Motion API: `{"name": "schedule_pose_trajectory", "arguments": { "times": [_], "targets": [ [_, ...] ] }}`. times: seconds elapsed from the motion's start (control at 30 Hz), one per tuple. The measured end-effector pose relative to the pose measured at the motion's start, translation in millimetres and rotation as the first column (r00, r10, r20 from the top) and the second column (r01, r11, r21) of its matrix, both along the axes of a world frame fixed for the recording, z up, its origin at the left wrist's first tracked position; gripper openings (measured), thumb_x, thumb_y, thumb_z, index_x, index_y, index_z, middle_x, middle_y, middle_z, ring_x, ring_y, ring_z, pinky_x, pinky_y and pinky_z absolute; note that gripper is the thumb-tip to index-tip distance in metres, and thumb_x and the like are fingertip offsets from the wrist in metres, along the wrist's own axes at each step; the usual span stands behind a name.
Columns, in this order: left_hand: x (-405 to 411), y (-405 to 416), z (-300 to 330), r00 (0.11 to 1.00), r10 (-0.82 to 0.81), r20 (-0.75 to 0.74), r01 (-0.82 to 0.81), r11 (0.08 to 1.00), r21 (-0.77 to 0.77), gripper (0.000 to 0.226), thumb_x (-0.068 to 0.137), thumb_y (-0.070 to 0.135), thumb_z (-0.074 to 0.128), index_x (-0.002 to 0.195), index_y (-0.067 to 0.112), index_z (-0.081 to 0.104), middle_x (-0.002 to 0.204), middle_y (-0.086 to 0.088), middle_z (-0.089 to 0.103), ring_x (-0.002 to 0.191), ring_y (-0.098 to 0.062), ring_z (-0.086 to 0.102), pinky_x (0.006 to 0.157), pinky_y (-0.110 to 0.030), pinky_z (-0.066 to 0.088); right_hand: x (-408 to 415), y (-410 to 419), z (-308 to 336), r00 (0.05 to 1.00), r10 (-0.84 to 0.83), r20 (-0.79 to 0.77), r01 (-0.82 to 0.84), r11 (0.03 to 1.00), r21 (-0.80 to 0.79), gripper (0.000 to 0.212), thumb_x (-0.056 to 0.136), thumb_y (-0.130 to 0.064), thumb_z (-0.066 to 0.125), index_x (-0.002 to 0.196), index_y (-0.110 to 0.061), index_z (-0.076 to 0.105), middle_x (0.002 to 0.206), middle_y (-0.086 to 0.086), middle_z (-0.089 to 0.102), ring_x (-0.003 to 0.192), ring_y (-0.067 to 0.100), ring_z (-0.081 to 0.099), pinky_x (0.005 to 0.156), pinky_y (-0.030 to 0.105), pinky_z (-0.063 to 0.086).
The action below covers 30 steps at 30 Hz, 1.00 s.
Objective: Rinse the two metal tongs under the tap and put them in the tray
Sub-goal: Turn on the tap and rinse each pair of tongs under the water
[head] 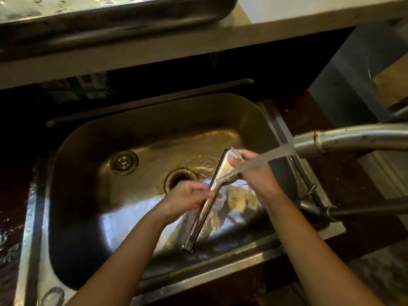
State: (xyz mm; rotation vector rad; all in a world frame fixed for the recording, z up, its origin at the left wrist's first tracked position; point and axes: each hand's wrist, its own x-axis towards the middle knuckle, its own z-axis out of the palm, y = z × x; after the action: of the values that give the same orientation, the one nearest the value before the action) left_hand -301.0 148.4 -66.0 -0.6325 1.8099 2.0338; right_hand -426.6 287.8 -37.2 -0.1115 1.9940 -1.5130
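Metal tongs (204, 214) slant across the steel sink (92, 142), head up near the water and handle end low toward the front rim. My right hand (254, 173) grips the tongs' upper end, where the stream from the tap (331, 141) strikes the metal. My left hand (187, 196) pinches the shaft at its middle. I cannot tell whether this is one pair or two held together. A large metal tray (110, 23) sits on the shelf above the sink, its inside wet.
The drain (180, 178) and a round plug (123, 162) lie on the sink floor, with water pooling around them. A black tap lever (353, 210) sticks out at the right rim. Bottles (75, 88) stand in the dark space behind the sink. The counter on the left is wet.
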Motion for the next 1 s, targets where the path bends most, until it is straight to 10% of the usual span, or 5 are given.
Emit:
{"name": "schedule_pose_trajectory", "arguments": {
  "times": [0.27, 0.43, 0.6, 0.77, 1.0],
  "targets": [
    [22.6, -2.5, -10.9, 0.998, -0.057, 0.023, 0.055, 0.995, 0.086, 0.017, 0.084, 0.017, 0.061, 0.092, 0.006, 0.072, 0.081, 0.000, 0.077, 0.082, -0.012, 0.071, 0.066, -0.016, 0.052, -26.7, -1.9, 20.1, 0.993, -0.094, 0.070, 0.103, 0.987, -0.126, 0.044, 0.087, -0.017, 0.062, 0.121, 0.008, 0.050, 0.107, 0.022, 0.056, 0.099, 0.035, 0.054, 0.083, 0.041, 0.048],
    [18.7, 16.0, -15.1, 0.982, 0.182, 0.046, -0.171, 0.969, -0.176, 0.012, 0.080, 0.020, 0.067, 0.084, 0.012, 0.075, 0.066, 0.003, 0.075, 0.056, -0.002, 0.065, 0.050, -0.016, 0.048, -5.6, -6.6, 1.8, 0.999, -0.011, 0.036, 0.001, 0.963, 0.268, 0.027, 0.087, -0.031, 0.059, 0.102, -0.009, 0.062, 0.113, 0.020, 0.064, 0.104, 0.035, 0.060, 0.092, 0.050, 0.050],
    [27.3, 33.7, -17.4, 0.995, -0.003, -0.103, -0.089, 0.473, -0.877, 0.031, 0.084, 0.027, 0.061, 0.114, 0.023, 0.061, 0.094, -0.003, 0.073, 0.083, -0.021, 0.067, 0.068, -0.029, 0.052, 22.4, -19.2, -21.9, 0.992, -0.097, 0.085, 0.077, 0.973, 0.220, 0.021, 0.077, -0.043, 0.070, 0.074, -0.026, 0.057, 0.081, -0.003, 0.064, 0.058, 0.011, 0.066, 0.054, 0.025, 0.056],
    [31.5, 37.1, -18.6, 0.990, -0.092, -0.104, -0.065, 0.352, -0.934, 0.037, 0.085, 0.029, 0.056, 0.122, 0.024, 0.054, 0.109, 0.000, 0.069, 0.096, -0.020, 0.064, 0.073, -0.029, 0.050, 21.8, -20.6, -37.0, 0.984, -0.145, 0.101, 0.109, 0.949, 0.295, 0.040, 0.076, -0.041, 0.068, 0.100, -0.009, 0.063, 0.091, 0.006, 0.071, 0.051, 0.012, 0.066, 0.054, 0.031, 0.053],
    [22.2, 37.5, -17.3, 0.963, 0.268, -0.023, -0.246, 0.845, -0.474, 0.005, 0.085, 0.025, 0.060, 0.085, 0.025, 0.066, 0.081, 0.004, 0.069, 0.079, -0.017, 0.064, 0.072, -0.029, 0.052, 17.8, -12.8, -39.1, 1.000, -0.010, -0.018, 0.014, 0.969, 0.248, 0.015, 0.081, -0.017, 0.066, 0.085, -0.002, 0.066, 0.084, 0.017, 0.069, 0.088, 0.033, 0.066, 0.083, 0.052, 0.054]
  ]
}}
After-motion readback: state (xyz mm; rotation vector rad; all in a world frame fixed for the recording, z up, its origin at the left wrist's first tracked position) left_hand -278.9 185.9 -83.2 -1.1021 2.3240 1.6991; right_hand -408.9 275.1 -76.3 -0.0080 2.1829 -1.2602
